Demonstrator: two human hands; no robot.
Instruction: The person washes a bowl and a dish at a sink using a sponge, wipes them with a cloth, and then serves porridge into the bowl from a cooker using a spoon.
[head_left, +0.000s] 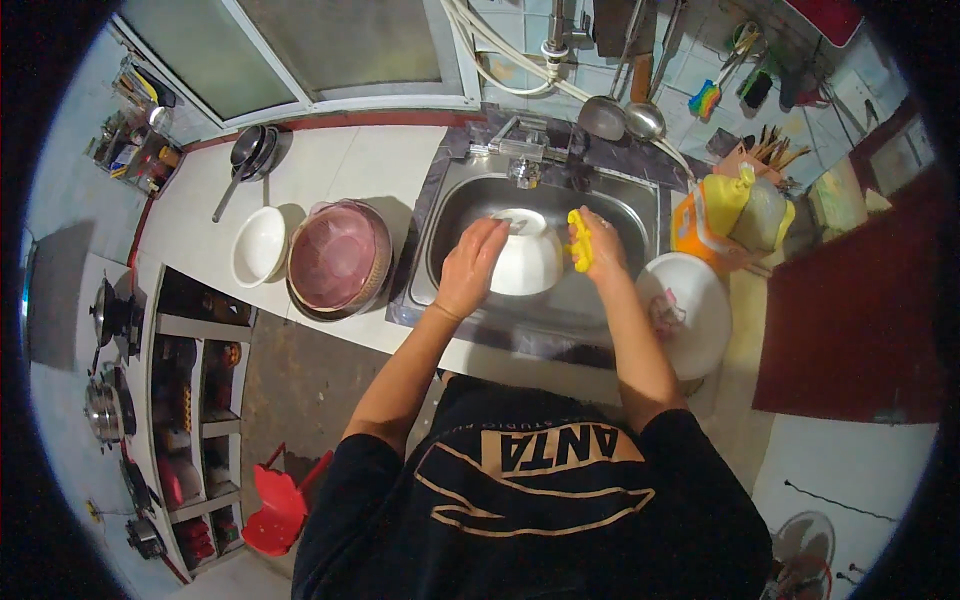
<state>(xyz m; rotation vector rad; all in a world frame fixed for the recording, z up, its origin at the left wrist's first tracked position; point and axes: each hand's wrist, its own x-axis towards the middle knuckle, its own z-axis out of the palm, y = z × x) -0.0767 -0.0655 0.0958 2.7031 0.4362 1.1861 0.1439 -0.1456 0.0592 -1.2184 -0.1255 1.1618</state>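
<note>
Over the stainless steel sink (450, 225), a white bowl (526, 264) is tipped with its foot ring towards the faucet (523, 171). My left hand (474, 261) lies against the bowl's left side, its fingers by the foot ring. A yellow scrubbing sponge or cloth (580, 241) is gripped in my right hand (602, 244), just right of the bowl. The bowl's underside and whether it rests on the sink's bottom cannot be seen well.
Pink and metal basins (334, 255), a white bowl (259, 246) and small pans (251, 150) stand on the left counter. Right of the sink are a large white basin (694, 315) and an orange-and-yellow bag (720, 217). Ladles (602, 118) hang behind the sink.
</note>
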